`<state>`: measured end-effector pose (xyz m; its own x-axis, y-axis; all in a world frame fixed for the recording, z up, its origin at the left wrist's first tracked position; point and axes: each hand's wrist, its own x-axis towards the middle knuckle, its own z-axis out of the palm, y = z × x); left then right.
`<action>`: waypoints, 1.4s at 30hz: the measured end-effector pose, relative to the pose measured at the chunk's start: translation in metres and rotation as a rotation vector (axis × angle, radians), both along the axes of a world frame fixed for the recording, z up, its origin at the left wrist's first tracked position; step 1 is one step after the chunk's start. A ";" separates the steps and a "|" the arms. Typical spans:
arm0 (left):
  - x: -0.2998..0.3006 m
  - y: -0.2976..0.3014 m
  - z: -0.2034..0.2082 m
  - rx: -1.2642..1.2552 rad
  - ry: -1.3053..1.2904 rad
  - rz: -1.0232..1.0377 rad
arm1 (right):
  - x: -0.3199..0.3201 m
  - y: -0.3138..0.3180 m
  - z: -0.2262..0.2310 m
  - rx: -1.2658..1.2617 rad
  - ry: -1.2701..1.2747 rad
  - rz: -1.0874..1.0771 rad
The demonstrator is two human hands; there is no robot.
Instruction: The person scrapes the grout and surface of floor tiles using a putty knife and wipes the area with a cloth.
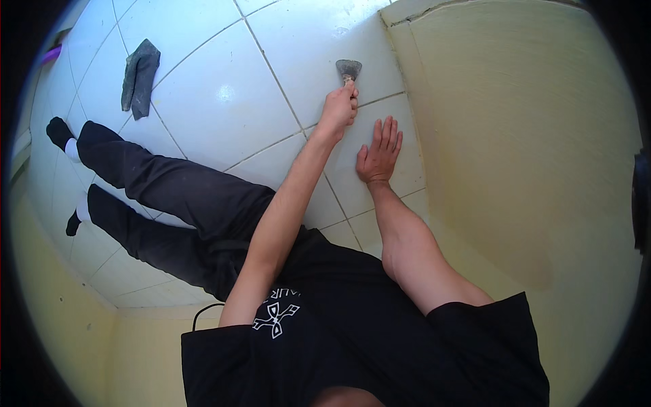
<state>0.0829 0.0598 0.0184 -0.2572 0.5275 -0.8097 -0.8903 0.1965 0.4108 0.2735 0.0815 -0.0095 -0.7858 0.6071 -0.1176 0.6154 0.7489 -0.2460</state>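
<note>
A small putty knife (348, 68) with a fan-shaped, dirty grey blade lies low over the white tiled floor (224, 54). My left hand (340, 108) is closed round its handle, and the blade points away from me. I cannot tell whether the blade's edge touches the tile. To the right of it and nearer to me, my right hand (380, 152) rests flat on the tiles, fingers stretched out, holding nothing. It lies close to the foot of the yellowish wall (522, 136).
A folded dark grey cloth (141, 80) lies on the tiles at the far left. My legs in dark trousers (183, 190) stretch out to the left across the floor. A purple thing (51, 54) shows at the upper left edge. Another yellowish wall (61, 292) stands at the lower left.
</note>
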 end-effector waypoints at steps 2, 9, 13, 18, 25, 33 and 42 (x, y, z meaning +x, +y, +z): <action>0.003 0.005 0.001 0.014 -0.033 0.036 | 0.000 0.004 -0.001 0.009 0.006 0.006; 0.010 0.010 0.009 -0.018 -0.074 0.084 | -0.003 0.002 0.003 0.004 0.019 -0.008; -0.003 0.026 0.010 0.071 -0.130 0.128 | -0.002 0.002 0.002 0.019 0.035 -0.004; 0.004 0.012 -0.014 0.039 -0.075 0.126 | 0.003 -0.007 -0.002 -0.011 0.052 0.001; 0.001 0.017 -0.009 0.182 -0.274 0.217 | -0.004 0.005 0.022 0.004 0.059 0.018; -0.003 0.013 -0.017 0.158 -0.251 0.141 | -0.005 0.006 0.025 0.013 0.055 0.018; 0.010 0.010 -0.003 0.168 -0.369 0.310 | 0.000 0.003 0.023 0.035 0.016 0.007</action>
<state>0.0925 0.0699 0.0150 -0.1352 0.6025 -0.7866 -0.9880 -0.1421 0.0609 0.2732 0.0843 0.0138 -0.7917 0.6051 -0.0841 0.6064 0.7614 -0.2292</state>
